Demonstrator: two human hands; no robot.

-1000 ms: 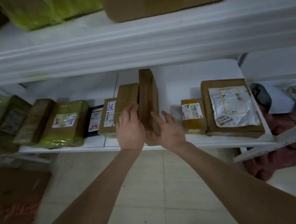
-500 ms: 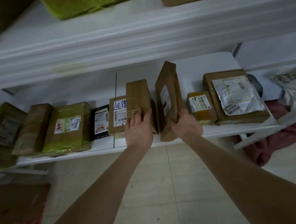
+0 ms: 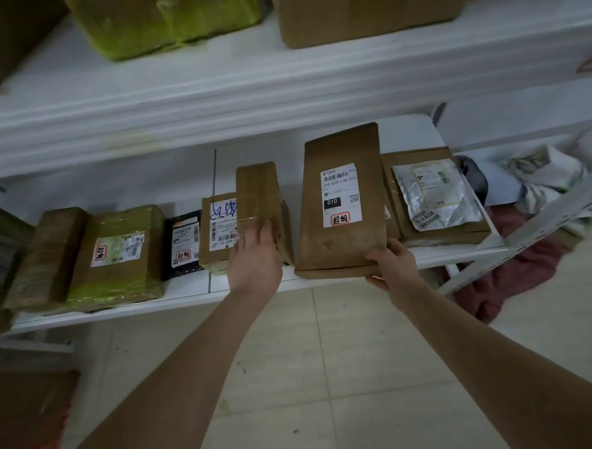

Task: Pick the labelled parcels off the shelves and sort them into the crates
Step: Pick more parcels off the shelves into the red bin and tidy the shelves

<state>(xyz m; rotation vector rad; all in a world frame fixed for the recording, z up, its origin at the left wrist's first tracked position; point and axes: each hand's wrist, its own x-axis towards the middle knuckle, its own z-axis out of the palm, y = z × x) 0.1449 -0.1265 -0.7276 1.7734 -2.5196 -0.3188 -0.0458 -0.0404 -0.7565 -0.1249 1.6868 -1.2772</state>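
At the front edge of the white shelf (image 3: 188, 293) we hold the flat labelled parcel (image 3: 338, 205) tipped up, label toward us. Further left along that shelf, our left hand (image 3: 255, 260) rests straight, close-set fingers on the small taped box (image 3: 258, 195). Our right hand (image 3: 393, 267) pinches the parcel's lower corner; we should deepen that grip before lifting.

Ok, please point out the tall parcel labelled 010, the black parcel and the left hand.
tall parcel (image 3: 340, 194): head view, on its white label.
black parcel (image 3: 184, 242): head view, on its front label.
left hand (image 3: 255, 262): head view, on its back.
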